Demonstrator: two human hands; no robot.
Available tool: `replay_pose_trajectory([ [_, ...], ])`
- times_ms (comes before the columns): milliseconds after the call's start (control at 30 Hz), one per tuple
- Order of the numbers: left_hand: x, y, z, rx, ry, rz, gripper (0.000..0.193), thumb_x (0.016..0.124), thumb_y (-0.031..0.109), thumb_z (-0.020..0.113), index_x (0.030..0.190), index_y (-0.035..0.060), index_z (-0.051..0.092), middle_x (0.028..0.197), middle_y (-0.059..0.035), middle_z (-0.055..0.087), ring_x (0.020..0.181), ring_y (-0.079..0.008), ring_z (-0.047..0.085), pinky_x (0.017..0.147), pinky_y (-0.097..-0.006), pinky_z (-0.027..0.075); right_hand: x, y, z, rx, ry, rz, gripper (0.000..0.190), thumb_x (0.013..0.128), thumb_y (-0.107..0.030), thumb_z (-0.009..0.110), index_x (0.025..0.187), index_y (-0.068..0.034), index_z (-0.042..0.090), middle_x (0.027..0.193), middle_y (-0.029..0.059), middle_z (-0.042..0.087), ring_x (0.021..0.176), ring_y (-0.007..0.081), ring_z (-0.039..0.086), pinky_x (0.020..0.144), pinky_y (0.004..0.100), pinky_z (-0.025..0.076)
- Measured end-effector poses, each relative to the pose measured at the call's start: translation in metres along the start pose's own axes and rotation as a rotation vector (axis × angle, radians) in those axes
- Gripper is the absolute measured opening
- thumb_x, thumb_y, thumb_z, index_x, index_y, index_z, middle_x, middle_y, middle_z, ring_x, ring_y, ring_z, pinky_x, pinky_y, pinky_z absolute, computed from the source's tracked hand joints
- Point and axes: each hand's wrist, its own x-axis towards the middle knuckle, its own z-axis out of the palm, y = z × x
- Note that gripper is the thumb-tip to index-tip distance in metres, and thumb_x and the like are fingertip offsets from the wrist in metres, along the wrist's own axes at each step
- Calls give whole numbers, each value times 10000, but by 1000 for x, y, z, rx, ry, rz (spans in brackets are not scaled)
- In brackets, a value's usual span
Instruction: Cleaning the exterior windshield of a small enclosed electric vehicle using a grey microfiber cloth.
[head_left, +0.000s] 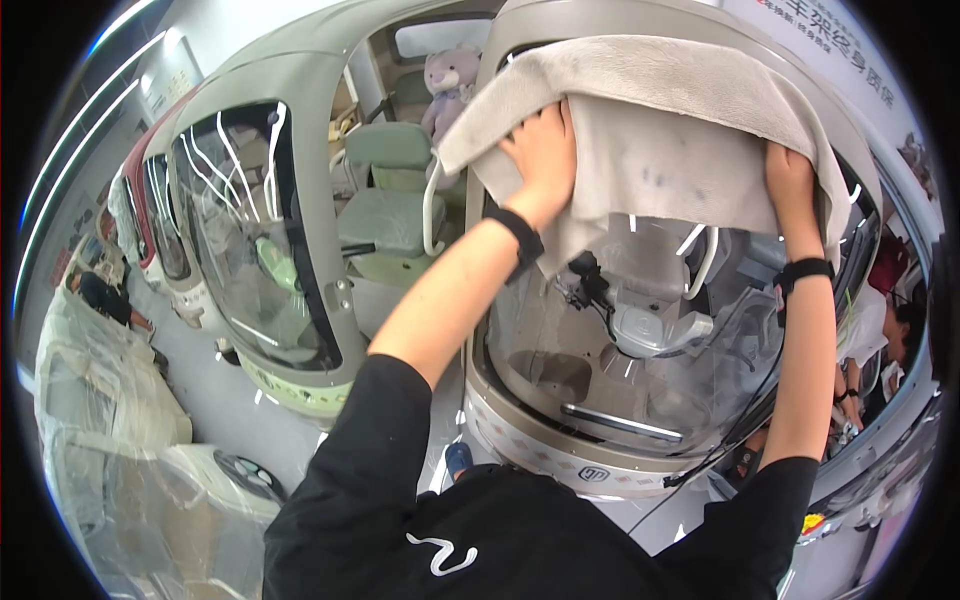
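A large beige-grey towel-like cloth (675, 75) lies folded over the upper windshield (630, 405) of a small enclosed vehicle with a taupe body. Its lower layer hangs down the glass and bears a few dark spots. On the left part of the cloth, my left hand (546, 161) holds it, fingertips tucked beneath the upper fold. Near the cloth's right end, my right hand (791, 180) grips it; the fold covers most of those fingers. Through the glass show a grey handlebar console (649, 330) and a seat.
A green-beige vehicle (300, 82) with a green seat (386, 217) and a plush bear (450, 82) stands at left. Plastic sheeting (112, 405) covers another vehicle at lower left. A dark cable (720, 450) hangs at the front right. Another person (870, 330) is at right, another (109, 296) far left.
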Motion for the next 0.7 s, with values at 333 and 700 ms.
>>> replay_pose_trajectory([
  [333, 39, 83, 11, -152, 21, 736, 452, 931, 497, 550, 1096, 145, 781, 1143, -141, 739, 1176, -406, 592, 1050, -744, 227, -132, 65, -58, -129, 208, 382, 468, 1052, -240, 465, 1377, 80, 567, 1443, 241, 588, 1391, 375, 501, 1158, 372, 363],
  [700, -35, 90, 2, -260, -218, 1241, 475, 902, 561, 552, 1134, 218, 786, 1183, -43, 746, 1249, -323, 602, 1146, -729, 171, -396, 35, -58, -974, -288, 638, 370, 973, -231, 560, 1247, -3, 659, 1252, 178, 700, 1158, 305, 671, 962, 402, 541],
])
